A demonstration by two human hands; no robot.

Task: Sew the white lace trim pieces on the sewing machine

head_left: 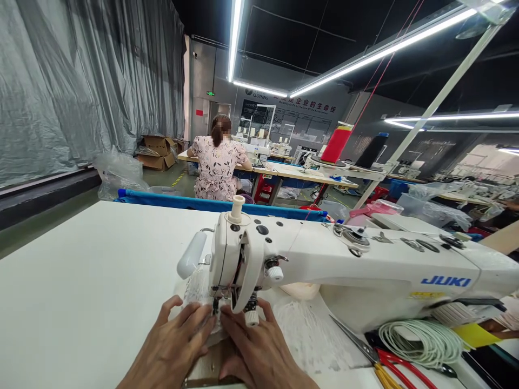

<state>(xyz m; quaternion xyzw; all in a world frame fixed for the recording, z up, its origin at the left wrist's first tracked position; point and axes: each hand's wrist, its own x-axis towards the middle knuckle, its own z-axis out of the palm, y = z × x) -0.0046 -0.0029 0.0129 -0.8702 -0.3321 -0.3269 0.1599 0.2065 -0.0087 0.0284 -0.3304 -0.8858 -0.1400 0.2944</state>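
Observation:
A white sewing machine stands before me, its needle and presser foot low over white fringed lace trim. Left of the foot, my left hand is open, fingers spread and pressing flat on the trim. My right hand lies close to the foot's right side, also open, its fingers stretched forward over the work. The machine head and a white knob hide some of its fingertips. More white fringe spreads on the bed to the right of this hand.
Red-handled scissors and a coil of pale green cord lie at the right. A grey lamp tube is behind the needle. Blue cloth runs along the table's far edge. A person sits at another machine beyond.

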